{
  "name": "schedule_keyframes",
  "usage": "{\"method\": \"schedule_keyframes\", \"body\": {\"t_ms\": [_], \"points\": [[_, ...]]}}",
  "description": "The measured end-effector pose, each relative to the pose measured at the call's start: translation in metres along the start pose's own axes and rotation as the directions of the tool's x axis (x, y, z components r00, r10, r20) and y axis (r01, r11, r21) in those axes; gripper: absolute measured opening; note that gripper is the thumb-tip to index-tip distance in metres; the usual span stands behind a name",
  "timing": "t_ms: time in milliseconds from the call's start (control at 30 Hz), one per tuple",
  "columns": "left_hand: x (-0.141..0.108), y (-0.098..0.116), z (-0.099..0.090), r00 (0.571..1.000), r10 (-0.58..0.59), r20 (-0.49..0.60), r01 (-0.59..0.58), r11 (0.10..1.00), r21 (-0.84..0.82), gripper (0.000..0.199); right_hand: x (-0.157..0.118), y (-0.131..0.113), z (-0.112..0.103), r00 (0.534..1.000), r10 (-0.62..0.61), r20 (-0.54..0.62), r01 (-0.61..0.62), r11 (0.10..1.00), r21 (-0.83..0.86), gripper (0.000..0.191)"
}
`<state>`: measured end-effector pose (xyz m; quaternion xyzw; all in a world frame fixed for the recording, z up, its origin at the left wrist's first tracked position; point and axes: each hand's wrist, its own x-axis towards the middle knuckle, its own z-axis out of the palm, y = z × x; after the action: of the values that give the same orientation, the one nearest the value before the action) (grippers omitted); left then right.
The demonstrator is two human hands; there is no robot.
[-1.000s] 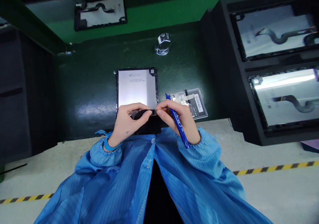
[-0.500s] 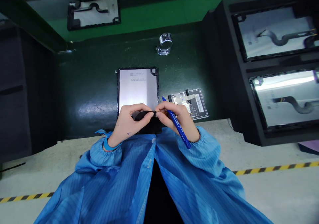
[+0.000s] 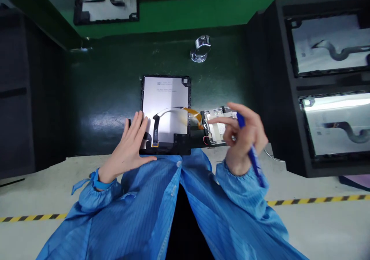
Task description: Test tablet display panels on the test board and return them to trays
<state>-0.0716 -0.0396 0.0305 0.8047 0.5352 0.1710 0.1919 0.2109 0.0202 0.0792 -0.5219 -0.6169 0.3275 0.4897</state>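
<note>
A tablet screen panel (image 3: 166, 94) lies back side up on the dark green bench, with printed text near its far edge. From its lower left a flex cable (image 3: 156, 130) rises and bends right, and its orange end (image 3: 194, 113) reaches a small circuit board (image 3: 218, 127) beside the panel. My left hand (image 3: 131, 146) lies flat and open over the panel's lower left edge, fingers stretched out. A blue marker (image 3: 253, 157) is held in my right hand (image 3: 245, 136), slightly blurred. Its index finger stretches over the board; whether it touches is unclear.
A shiny metal ring-shaped piece (image 3: 200, 48) stands farther back on the bench (image 3: 106, 78). Black racks flank it; the right rack (image 3: 291, 136) holds more screen panels (image 3: 338, 121). Another panel (image 3: 108, 5) lies at the far left on a green surface.
My hands have parted from their pinch over the panel's lower edge. The left has opened and moved left; the right has moved right over the board with the marker. The flex cable now shows.
</note>
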Motion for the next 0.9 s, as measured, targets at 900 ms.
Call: {"method": "schedule_keyframes", "body": {"t_ms": [900], "points": [[0.000,0.008,0.047,0.984,-0.016,-0.176,0.012,1.000,-0.024,0.110,-0.027,0.032,0.080,0.931,-0.182,0.315,0.263,0.935,-0.236,0.035]]}}
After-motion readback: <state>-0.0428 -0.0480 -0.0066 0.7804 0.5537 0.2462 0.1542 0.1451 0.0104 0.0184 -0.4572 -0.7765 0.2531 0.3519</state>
